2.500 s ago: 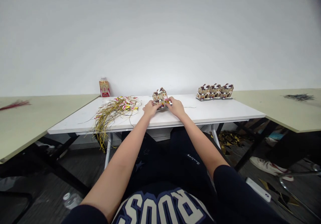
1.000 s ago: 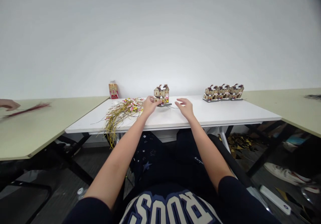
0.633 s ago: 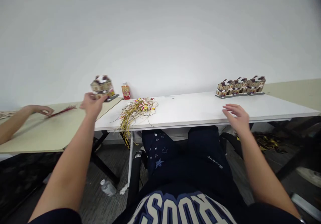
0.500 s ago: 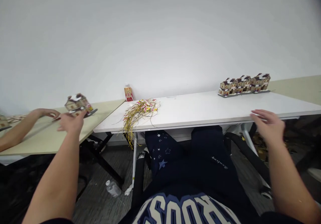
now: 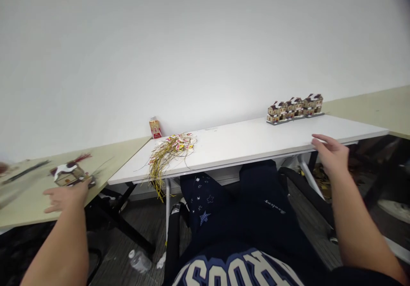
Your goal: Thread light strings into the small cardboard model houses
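Note:
Over the pale table at the left, my left hand (image 5: 65,197) has its fingers spread, with the thumb against the near side of a small model house (image 5: 68,174) with a white-patched roof. The hand hides part of the house's base. My right hand (image 5: 333,154) is raised by the front edge of the white table (image 5: 230,143), fingers apart and nothing in them. Beyond it, near the wall, a row of similar model houses (image 5: 294,110) stands upright on a grey base.
A bundle of yellowish strings with red-and-white pieces (image 5: 174,147) hangs over the white table's front edge. Behind it stands a gold-and-red container (image 5: 155,128). Dark thin stems (image 5: 28,171) lie at the far left. A plastic bottle (image 5: 140,261) is on the floor.
My left hand and the house have moved left and down to the pale table. Another person's forearm has left the view. The camera view has shifted; my right hand stays raised.

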The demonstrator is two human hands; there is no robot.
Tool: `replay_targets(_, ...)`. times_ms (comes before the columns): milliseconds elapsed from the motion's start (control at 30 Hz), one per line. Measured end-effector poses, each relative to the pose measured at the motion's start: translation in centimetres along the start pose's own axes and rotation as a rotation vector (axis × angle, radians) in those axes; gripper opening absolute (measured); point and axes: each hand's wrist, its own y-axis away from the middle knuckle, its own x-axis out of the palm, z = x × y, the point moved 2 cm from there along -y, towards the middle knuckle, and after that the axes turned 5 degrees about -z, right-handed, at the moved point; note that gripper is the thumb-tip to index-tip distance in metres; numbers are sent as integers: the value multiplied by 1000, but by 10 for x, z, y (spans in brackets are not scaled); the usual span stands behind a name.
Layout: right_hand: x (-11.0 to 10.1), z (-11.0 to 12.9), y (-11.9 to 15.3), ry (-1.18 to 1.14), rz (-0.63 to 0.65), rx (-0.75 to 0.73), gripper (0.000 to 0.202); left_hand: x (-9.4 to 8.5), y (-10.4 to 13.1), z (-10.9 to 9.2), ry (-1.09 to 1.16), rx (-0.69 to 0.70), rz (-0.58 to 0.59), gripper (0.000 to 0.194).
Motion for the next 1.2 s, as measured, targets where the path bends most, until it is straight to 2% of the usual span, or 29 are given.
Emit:
replay_targets(33,13,7,0,-44,2,42,24,2,1,-7,36,7,-46,131)
replay_targets(67,28,15,1,-103,66,94,29,4,5,-17,77,30,-89,135)
replay_targets(133,61,34,4,-202,143,134,37,10,18,-49,190,140,-149,133)
replay_targets(200,98,57,12,-226,240,144,45,19,43,-92,329,342,-167,123)
replay_targets(233,118,70,19,-220,326,130,48,26,61,-117,399,505,-115,114)
replay_targets(300,163,95,35,-248,464,131,57,41,106,-167,580,805,-45,94)
replay_targets(333,186,107,44,-285,536,136,61,49,132,-190,715,884,-73,87)
replay_targets(400,232,131,64,-370,662,176,71,68,192,-231,844,1095,65,78)
replay_targets(467,274,152,82,-473,748,253,79,88,252,-264,904,1196,252,74)
replay_targets(533,302,169,96,-572,807,317,85,106,301,-288,920,1219,390,78)
replay_targets(600,312,182,99,-669,815,342,88,120,333,-304,864,1257,506,80)
replay_targets(633,310,185,96,-713,815,356,89,124,341,-309,821,1295,524,80)
replay_targets(733,293,187,75,-801,826,402,95,129,341,-318,619,1328,430,74)
replay_targets(833,287,176,58,-744,710,212,84,126,333,-323,631,1255,433,74)
replay_targets(933,310,157,66,-653,746,98,79,118,341,-331,794,1226,547,71)
replay_targets(1067,345,136,78,-540,744,113,76,107,360,-341,919,1148,697,61)
replay_targets(1133,350,133,74,-499,737,110,78,105,365,-343,947,1169,723,58)
replay_targets(1200,346,135,63,-492,730,87,82,106,366,-347,948,1210,719,53)
